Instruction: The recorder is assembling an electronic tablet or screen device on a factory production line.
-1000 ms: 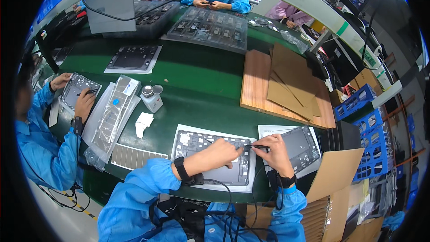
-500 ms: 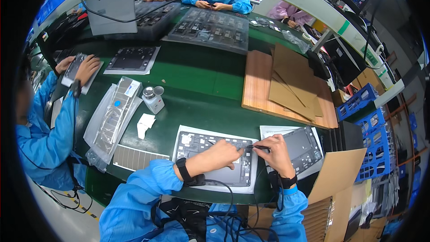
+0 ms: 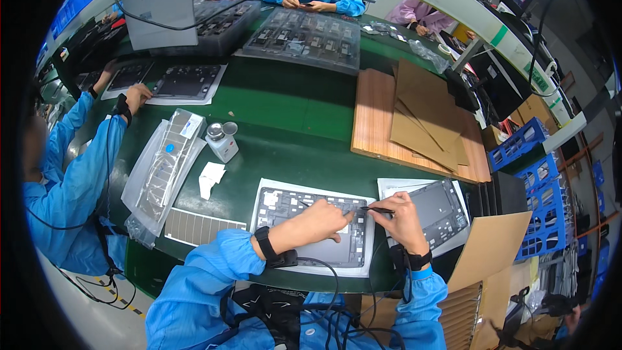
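Observation:
A dark grey tablet back housing with many small white pieces lies on a white sheet in front of me. My left hand rests over its middle with fingers curled and index fingertip near the upper right edge. A thin dark tip shows behind these fingers; what they hold is hidden. In a pinch of thumb and fingers, my right hand holds black tweezers, their tips pointing left at the housing's upper right part, close to my left fingertip. Beside my right hand lies a second housing on white sheets.
Left of the housing lie a strip sheet, a white paper scrap, a pump bottle and bagged strips. Wooden boards with cardboard lie beyond. A blue-sleeved co-worker works at left. A cardboard flap rises at right.
My hands stay nearly in place over the housing. The co-worker at left has put down the panel and reached a hand to the neighbouring housing. A dark shape has appeared at lower right.

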Available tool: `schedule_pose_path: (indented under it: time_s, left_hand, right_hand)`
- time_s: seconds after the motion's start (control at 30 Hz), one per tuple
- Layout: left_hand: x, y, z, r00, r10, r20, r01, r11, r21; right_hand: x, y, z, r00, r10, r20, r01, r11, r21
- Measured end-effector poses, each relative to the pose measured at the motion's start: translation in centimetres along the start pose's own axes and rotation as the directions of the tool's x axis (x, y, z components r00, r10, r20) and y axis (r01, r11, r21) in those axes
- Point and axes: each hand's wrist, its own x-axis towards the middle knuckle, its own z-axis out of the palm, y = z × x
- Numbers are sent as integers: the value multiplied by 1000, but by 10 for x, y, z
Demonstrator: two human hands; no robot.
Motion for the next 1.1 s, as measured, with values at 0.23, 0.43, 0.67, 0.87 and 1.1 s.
schedule_pose_path:
  time_s: [0.23, 0.43, 0.67, 0.87, 1.1]
  left_hand:
    - [-2, 4, -2, 999, -27, -35, 26, 1000, -16]
    - [-1, 4, 0, 999, -37, -27, 37, 999, -27]
    - [-1, 1, 3, 1000, -6, -17, 6, 1000, -14]
    - [-1, 2, 1, 1000, -13, -7, 13, 1000, -16]
    - [2, 0, 4, 998, -8, -56, 9, 1000, 14]
  right_hand:
    - [-2, -3, 0, 1000, 23, -11, -23, 1000, -2]
    - [-1, 0, 2, 1000, 0, -4, -1, 1000, -21]
    - [-1, -1, 1, 1000, 15, 7, -15, 999, -29]
    - [0, -1, 2, 1000, 3, 10, -3, 999, -32]
    - [-2, 1, 4, 1000, 19, 9, -19, 999, -42]
